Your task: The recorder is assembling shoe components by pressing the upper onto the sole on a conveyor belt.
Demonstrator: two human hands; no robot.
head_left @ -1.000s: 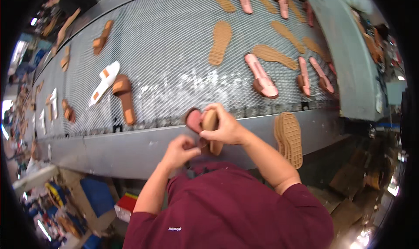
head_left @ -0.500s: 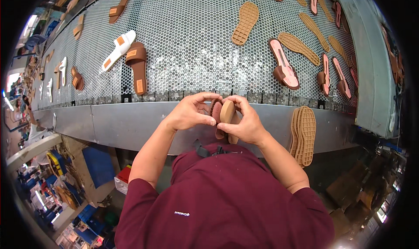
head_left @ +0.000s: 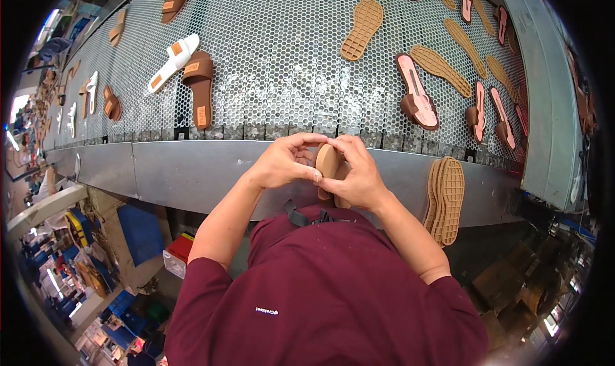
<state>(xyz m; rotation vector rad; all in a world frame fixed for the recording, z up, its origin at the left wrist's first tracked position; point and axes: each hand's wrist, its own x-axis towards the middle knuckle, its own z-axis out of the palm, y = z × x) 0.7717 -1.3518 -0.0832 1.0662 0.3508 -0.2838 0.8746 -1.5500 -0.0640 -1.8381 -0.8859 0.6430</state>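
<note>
Close in front of my body, over the metal ledge, my two hands meet around one piece of footwear. My right hand (head_left: 357, 177) is closed on a tan shoe sole (head_left: 327, 161), its thumb low on the near face and its fingers over the top. From the other side, the curled fingers and thumb of my left hand (head_left: 282, 164) grip the brown sandal piece pressed against that sole. Most of this piece is hidden behind the sole and fingers; a pink underside showed on it earlier. Sole and sandal piece stand roughly upright, toe ends up.
Beyond the metal ledge (head_left: 186, 174) runs a mesh conveyor (head_left: 275, 84). On it lie brown slides (head_left: 200, 90), a white slide (head_left: 173, 65), tan soles (head_left: 362, 29) and pink-bottomed sandals (head_left: 416, 93). A stack of soles (head_left: 452, 199) overhangs the ledge; a metal housing (head_left: 544, 109) stands right.
The tan sole has shifted left against the brown sandal piece, covering its pink underside. Both hands have drawn closer together. The slides on the left have shifted slightly in view.
</note>
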